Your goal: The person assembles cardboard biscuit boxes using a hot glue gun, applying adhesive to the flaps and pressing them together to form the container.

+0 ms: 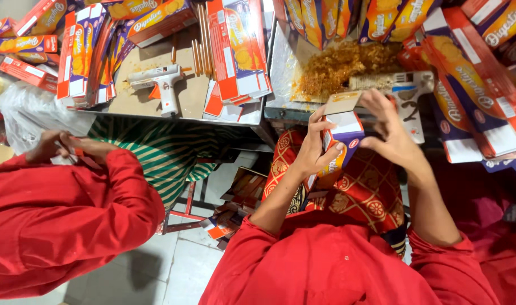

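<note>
Leftmost, co-worker's hands [66,146] in red sleeves, fingers together over small red piece near plastic bag [20,113]. Next, white glue gun [162,85] lying on cardboard-topped table [179,118], flat carton stacks [83,56] beside it. Centre, left hand [314,149] clamped on biscuit carton [340,141]: purple, white and orange, held upright over lap, brown top flap open. Right hand [390,133] gripping carton's right side, fingers on flap. Behind, crumb heap [340,68] on metal tray [283,62]
</note>
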